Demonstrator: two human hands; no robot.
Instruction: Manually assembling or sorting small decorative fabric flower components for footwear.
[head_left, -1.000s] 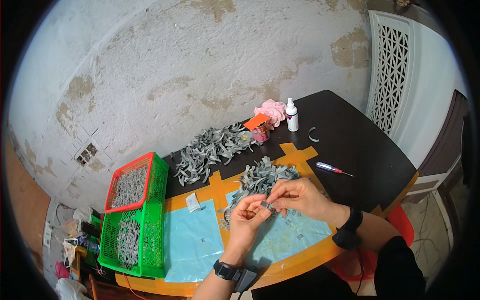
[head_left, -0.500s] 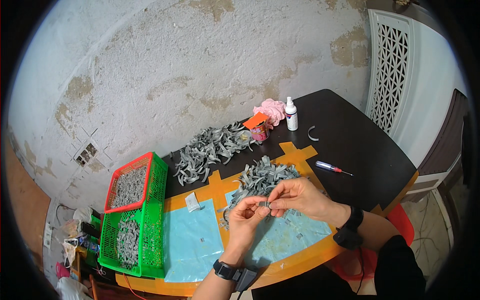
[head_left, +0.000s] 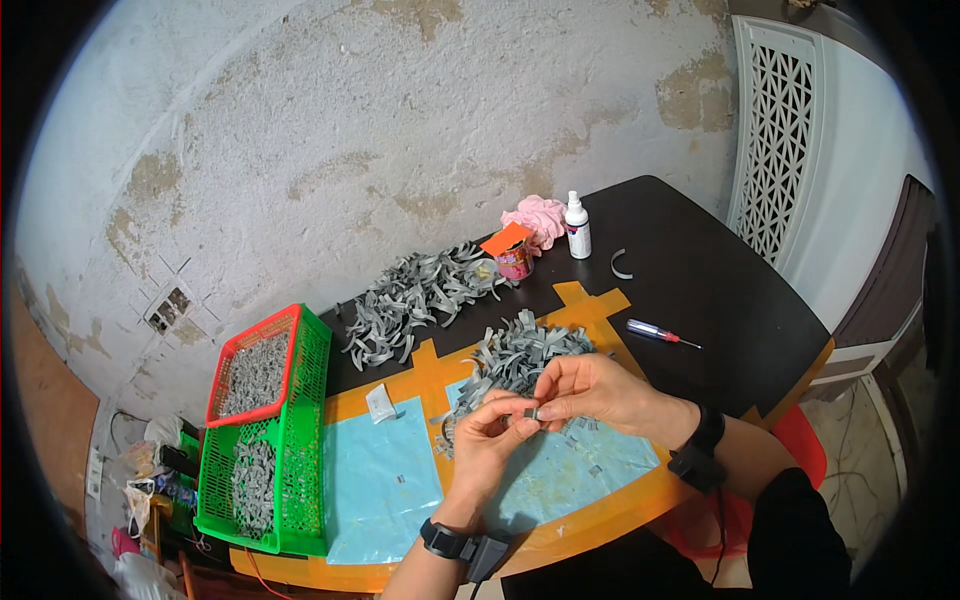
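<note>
Between my pinched fingertips is a small grey piece point(head_left: 531, 412), held up over the near edge of the table. My left hand point(head_left: 487, 440) grips its left end, and my right hand point(head_left: 588, 392) pinches it from the right. Fingers cover most of the piece, so its full shape is hidden. Just beyond my hands lies a heap of curved grey strips point(head_left: 515, 350), partly behind my right hand. Under them is a light blue sheet point(head_left: 570, 490) dotted with small grey bits.
A green basket point(head_left: 305, 450) and a red-rimmed basket point(head_left: 292, 375) hold small grey pieces at left. Further back are a second strip pile point(head_left: 410, 300), a tin point(head_left: 514, 262), a pink cloth point(head_left: 538, 218), a white spray bottle point(head_left: 578, 232) and a screwdriver point(head_left: 655, 331). Orange tape point(head_left: 350, 575) borders the table.
Both hands keep their pinch on the small grey piece, with only a slight shift of the fingers. The whole view has moved slightly; the things on the table look unchanged.
</note>
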